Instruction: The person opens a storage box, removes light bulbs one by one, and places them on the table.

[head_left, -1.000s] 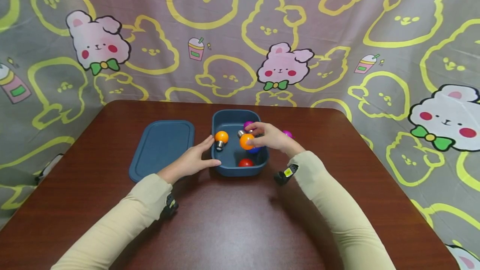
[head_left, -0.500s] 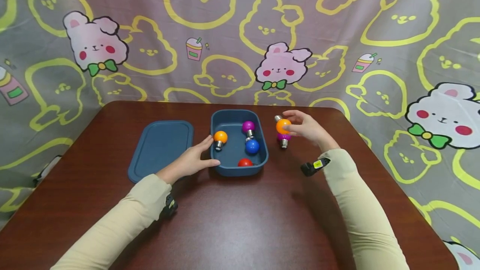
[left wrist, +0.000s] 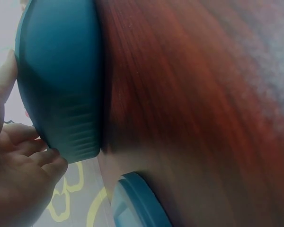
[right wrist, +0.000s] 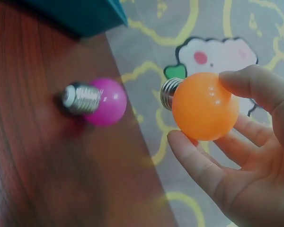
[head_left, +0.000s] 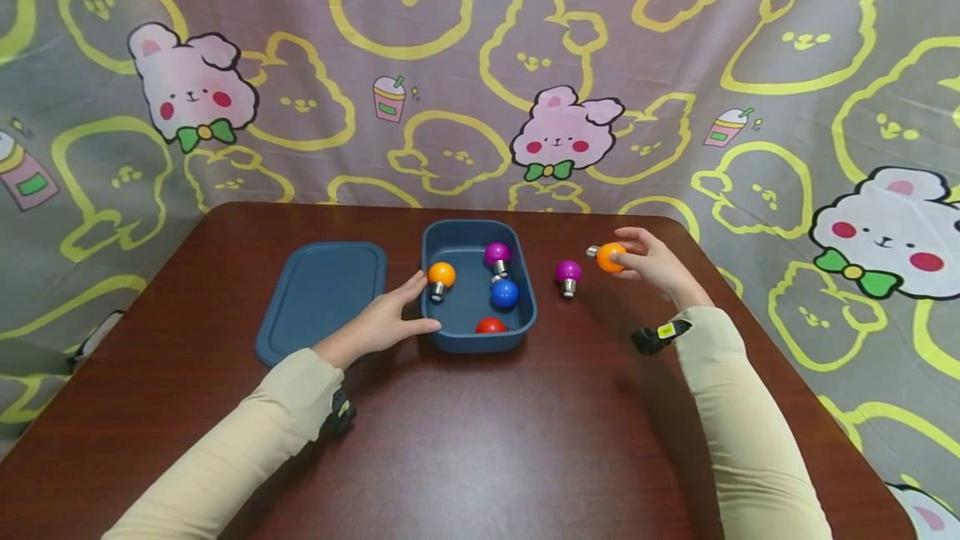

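Observation:
My right hand [head_left: 651,263] pinches an orange light bulb [head_left: 611,257] by its globe, held over the table's right side with the metal base pointing left. A purple light bulb [head_left: 568,273] lies on the table just left of it, base toward me. The blue-grey box [head_left: 480,343] stands mid-table. Inside it are another orange bulb [head_left: 442,275], another purple bulb [head_left: 497,254], a blue bulb [head_left: 505,293] and a red bulb [head_left: 491,325] partly hidden by the near wall. My left hand [head_left: 382,322] rests thumb and fingertips against the box's left side.
Left of the box lies its flat blue-grey lid [head_left: 322,298], partly behind my left hand. The brown wooden table [head_left: 480,440] ends at a patterned cloth [head_left: 450,65] hung at the back and sides.
My right hand has carried the orange bulb out of the box and rightward, past the purple bulb on the table. My left hand has stayed at the box's left side.

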Motion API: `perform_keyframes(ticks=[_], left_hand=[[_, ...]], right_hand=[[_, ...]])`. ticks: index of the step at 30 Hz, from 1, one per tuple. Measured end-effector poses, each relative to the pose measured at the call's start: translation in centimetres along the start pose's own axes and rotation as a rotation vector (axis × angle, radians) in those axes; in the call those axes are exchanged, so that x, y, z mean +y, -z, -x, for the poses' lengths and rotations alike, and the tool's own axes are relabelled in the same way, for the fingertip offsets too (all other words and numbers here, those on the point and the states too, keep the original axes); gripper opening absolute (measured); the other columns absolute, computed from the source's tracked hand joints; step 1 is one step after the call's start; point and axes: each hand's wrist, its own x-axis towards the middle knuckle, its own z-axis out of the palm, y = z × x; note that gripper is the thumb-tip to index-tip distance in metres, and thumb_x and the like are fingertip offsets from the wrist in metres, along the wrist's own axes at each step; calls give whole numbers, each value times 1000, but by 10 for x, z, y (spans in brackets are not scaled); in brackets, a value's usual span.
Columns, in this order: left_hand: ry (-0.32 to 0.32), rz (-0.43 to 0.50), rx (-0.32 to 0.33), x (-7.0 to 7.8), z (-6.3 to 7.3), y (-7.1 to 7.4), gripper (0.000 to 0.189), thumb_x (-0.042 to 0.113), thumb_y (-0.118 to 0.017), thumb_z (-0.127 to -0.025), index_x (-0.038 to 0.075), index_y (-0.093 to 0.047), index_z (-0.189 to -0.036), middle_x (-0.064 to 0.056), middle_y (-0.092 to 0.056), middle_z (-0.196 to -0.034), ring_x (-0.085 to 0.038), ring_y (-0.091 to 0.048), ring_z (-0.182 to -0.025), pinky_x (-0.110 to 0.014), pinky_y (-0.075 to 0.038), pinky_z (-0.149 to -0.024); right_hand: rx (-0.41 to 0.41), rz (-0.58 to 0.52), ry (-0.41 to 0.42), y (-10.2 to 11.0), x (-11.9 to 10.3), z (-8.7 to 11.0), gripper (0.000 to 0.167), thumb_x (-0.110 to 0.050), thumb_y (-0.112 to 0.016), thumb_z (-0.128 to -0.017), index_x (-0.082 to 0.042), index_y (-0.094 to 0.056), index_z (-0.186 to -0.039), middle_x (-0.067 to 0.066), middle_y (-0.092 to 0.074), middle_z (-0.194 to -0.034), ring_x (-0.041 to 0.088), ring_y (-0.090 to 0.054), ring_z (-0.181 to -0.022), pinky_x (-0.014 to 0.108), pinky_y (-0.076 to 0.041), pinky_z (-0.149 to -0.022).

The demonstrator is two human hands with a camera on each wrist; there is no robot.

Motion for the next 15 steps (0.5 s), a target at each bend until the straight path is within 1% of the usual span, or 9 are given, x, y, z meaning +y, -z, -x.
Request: perform_keyframes(ticks=[2,4,6,9,11,15], left_hand=[[-7,-3,3,0,0,0,85,40,-65,-85,3,-19,-146,-10,-10,-152,-33,-21,-134,-52,-24,-102],[-9,-1,6,0,0,0,85,38,-65,-85,3,-19,-146,-10,-10,-152,-33,-21,-134,-52,-24,-102],[-17,-6,8,0,-1,0,84,38,-65,-85,3,-19,-146,-11,-10,-152,-33,-21,-134,-52,-24,-102],[-19,-6,10,-1,-1,0,84,38,-65,-85,2,-19,-146,-11,-10,-152,-33,-20,-134,-52,-23,-102],[-22,-8,9,-1,-1,0,84,38,-65,-85,2,-19,-146,-11,-10,-152,-34,-20,-134,-52,-23,-102],[-17,-6,4,-2,-1,-1,84,38,-65,-85,3,-19,-146,-10,-10,-152,-33,-20,-134,-52,-24,-102]], right_hand=[[15,11,-2,3,5,0,50,-6,-54,-93,10,-26,-131,30,-40,-122,11,-60,-84,45,-42,-87],[26,32,-20,5,10,0,46,-8,-53,-94,11,-29,-128,28,-42,-120,12,-60,-85,45,-42,-88],[20,50,-34,8,15,0,44,-12,-52,-95,12,-32,-126,25,-44,-118,15,-59,-87,46,-41,-88],[0,36,-62,9,23,-1,44,-16,-50,-96,11,-37,-128,21,-44,-117,18,-58,-89,48,-38,-91],[-13,21,-69,8,28,-3,46,-17,-48,-97,11,-36,-131,22,-44,-118,19,-58,-90,46,-38,-93],[-8,-1,-100,3,38,-7,44,-15,-45,-98,11,-35,-132,24,-42,-121,18,-57,-90,39,-42,-90]])
